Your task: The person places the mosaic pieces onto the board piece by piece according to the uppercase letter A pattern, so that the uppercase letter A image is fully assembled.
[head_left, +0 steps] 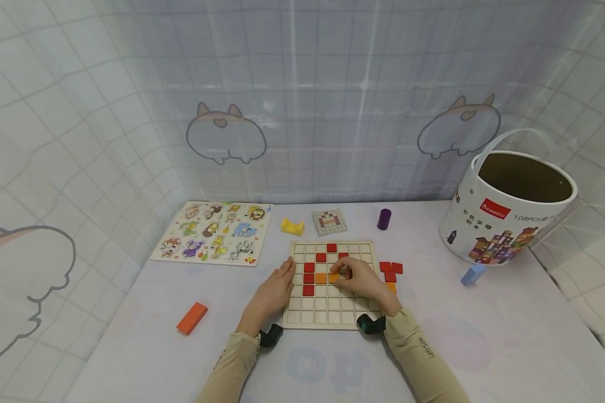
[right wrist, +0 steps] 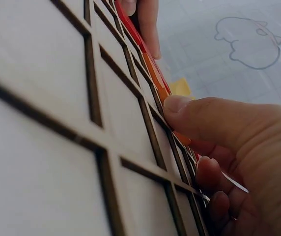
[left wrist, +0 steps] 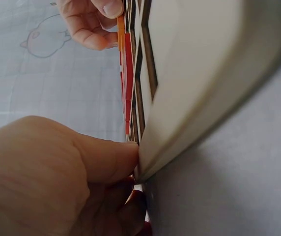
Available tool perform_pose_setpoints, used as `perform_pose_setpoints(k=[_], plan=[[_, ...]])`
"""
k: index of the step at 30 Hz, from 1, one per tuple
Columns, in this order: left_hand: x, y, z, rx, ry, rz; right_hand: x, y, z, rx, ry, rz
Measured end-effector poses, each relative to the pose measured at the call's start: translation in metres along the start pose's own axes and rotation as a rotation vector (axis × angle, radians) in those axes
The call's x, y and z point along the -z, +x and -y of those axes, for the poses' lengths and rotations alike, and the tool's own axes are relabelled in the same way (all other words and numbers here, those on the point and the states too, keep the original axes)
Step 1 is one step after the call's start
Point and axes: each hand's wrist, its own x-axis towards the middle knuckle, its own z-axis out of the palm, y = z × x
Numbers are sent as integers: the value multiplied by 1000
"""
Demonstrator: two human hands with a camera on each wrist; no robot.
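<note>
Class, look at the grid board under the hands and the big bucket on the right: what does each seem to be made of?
Grid board: seemingly pale unfinished plywood; the right wrist view shows dark, perhaps laser-burnt edges on the grid bars. Bucket: probably cardboard, with a glossy white printed outside and a plain brown inside.

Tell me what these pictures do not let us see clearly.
- Orange tile: head view, the right hand covers most of it.
- Grid board cells beneath that hand: hidden.
- Pattern card: head view, too small to read.
- Bucket inside: dark, contents unknown.
- Left hand: left wrist view, blurred and cut off by the frame edge.
</note>
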Motion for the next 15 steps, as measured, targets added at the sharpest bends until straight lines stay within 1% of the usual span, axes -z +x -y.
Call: perform_pose_setpoints(k=[15], plan=[[-1, 1, 1, 5, -2, 14, -2, 0, 0, 10, -13, -15]])
